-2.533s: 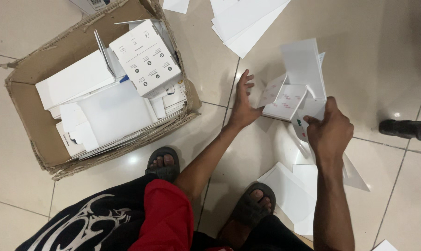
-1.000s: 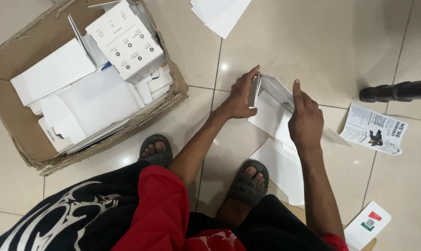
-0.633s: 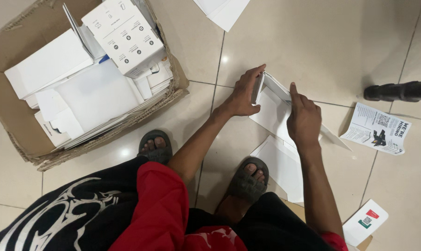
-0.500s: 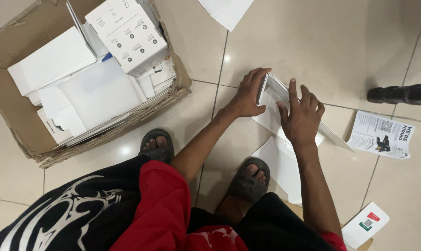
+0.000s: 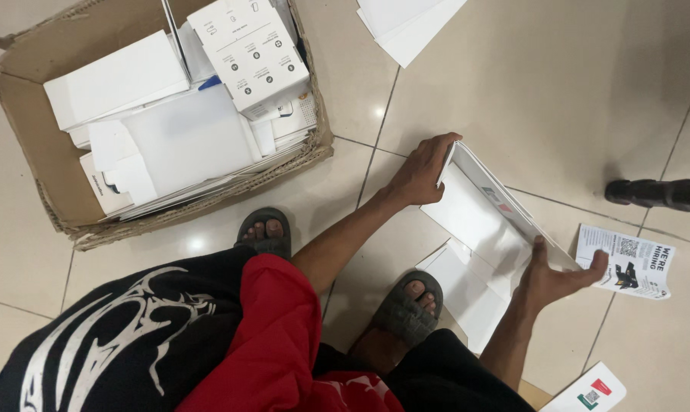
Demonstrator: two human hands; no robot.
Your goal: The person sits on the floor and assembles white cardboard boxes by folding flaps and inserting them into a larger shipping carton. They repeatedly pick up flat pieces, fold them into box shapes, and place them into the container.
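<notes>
2 bare hands at work on 1 flat white carton blank (image 5: pixel 478 221), lying on the tiled floor (image 5: pixel 558 91) between the hands. Left hand (image 5: pixel 423 172) at the blank's far corner, fingers (image 5: pixel 446 143) curled together over the raised edge, pinching it. Right hand (image 5: pixel 555 276) at the blank's near end, palm against the card, thumb up along the edge, fingers spread apart toward the right; clamped or merely pressing, cannot tell. Long side flap of the blank folded upward along the right edge, small red and grey marks inside it.

Under and beside the blank, near the right foot, more flat white card sheets (image 5: pixel 467 294). 2 dark sandals (image 5: pixel 406 309) on the floor, 1 per foot, toes visible. Black garment with a white pattern and a red cloth (image 5: pixel 272 343) low in the frame.

Upper left, well apart from the hands: 1 worn brown cardboard box (image 5: pixel 36 145), filled with stacked flat white blanks and 1 made-up white carton (image 5: pixel 250 49) printed with small round icons, tilted on top.

Top centre, another small pile of white sheets (image 5: pixel 410 23). Just right of the right hand, 1 printed leaflet (image 5: pixel 635 259), touching the fingertips or nearly so. Above it, 1 black rod-like object (image 5: pixel 657 192) along the floor. Bottom right corner, 1 white card (image 5: pixel 593 393) with a red and green mark.
</notes>
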